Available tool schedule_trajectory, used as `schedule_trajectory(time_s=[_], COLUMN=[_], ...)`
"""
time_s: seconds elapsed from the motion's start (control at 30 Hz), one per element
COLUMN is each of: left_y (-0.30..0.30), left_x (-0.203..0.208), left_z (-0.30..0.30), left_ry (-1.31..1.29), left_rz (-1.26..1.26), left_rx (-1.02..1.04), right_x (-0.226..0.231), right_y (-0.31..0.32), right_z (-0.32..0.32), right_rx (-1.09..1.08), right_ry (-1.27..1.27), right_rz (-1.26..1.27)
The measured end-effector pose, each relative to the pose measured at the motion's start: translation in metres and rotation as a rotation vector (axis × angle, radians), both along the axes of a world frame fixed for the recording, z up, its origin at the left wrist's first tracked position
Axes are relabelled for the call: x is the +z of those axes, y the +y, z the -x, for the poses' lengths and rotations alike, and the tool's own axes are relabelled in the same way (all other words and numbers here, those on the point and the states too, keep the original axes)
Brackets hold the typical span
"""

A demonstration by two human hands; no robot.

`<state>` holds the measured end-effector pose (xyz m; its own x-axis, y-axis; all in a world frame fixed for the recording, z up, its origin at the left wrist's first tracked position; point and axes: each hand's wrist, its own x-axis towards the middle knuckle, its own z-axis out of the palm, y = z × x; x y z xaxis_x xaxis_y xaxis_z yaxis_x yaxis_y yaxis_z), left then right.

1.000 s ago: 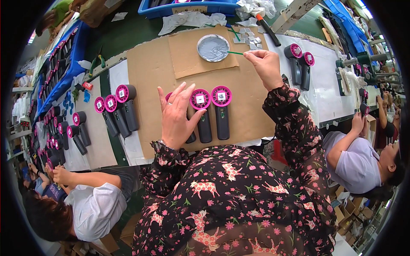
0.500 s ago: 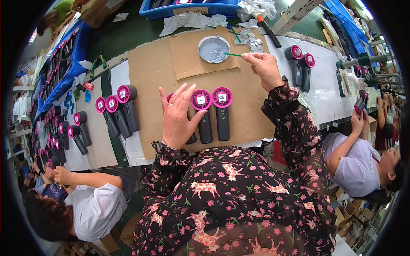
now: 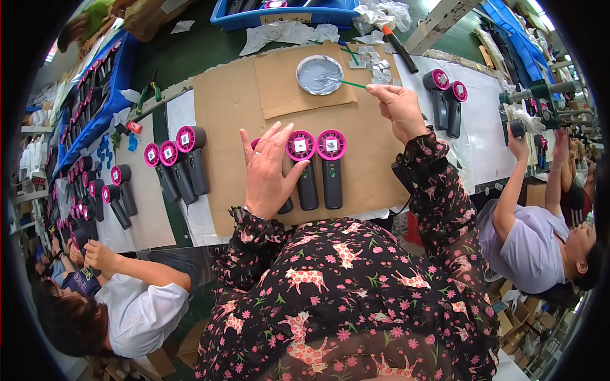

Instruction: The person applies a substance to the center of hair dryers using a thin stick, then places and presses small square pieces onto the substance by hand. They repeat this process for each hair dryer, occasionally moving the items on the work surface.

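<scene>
Between the thumb and fingers of my right hand [image 3: 400, 109] is a thin green stick [image 3: 352, 84]. Its tip reaches into a round dish of grey paste [image 3: 319, 75] on a cardboard sheet. My left hand [image 3: 268, 171] lies with fingers spread over a handheld fan, covering most of it; only a bit of pink rim and the handle end show. Just right of that hand lie two more handheld fans, a nearer one [image 3: 307, 187] and a farther one [image 3: 332, 184], black with pink grilles. Each has a white square at its centre, the right one with a grey smear.
Three fans [image 3: 183, 168] lie left of the cardboard [image 3: 375, 165], two more [image 3: 438, 101] at right. White square pieces [image 3: 375, 63] and an orange-tipped black tool [image 3: 400, 49] lie beyond. Blue bins [image 3: 283, 18] hold more fans. Green-handled pliers [image 3: 152, 92] rest at left. Co-workers sit on both sides.
My right hand has drawn slightly back to the right with the green stick, baring more of it over the dish. My left hand stays in place. The right-hand co-worker's arms have spread apart.
</scene>
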<state>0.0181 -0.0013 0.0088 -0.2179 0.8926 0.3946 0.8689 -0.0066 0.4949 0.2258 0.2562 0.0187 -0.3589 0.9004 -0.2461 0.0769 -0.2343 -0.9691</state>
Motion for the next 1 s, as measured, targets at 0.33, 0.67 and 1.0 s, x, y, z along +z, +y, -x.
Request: schedule_trajectory(time_s=[0.33, 0.67, 1.0], left_y=[-0.002, -0.003, -0.006], left_x=[-0.008, -0.005, -0.003], left_z=[0.002, 0.003, 0.003], left_ry=[0.006, 0.012, -0.025], left_rz=[-0.001, 0.004, -0.047], left_rx=[0.024, 0.049, 0.045], right_x=[0.021, 0.065, 0.056], right_y=[0.006, -0.040, -0.117], right_z=[-0.014, -0.025, -0.033], right_rx=[0.087, 0.167, 0.224], right_ry=[0.267, 0.287, 0.011], right_rz=[0.252, 0.230, -0.108])
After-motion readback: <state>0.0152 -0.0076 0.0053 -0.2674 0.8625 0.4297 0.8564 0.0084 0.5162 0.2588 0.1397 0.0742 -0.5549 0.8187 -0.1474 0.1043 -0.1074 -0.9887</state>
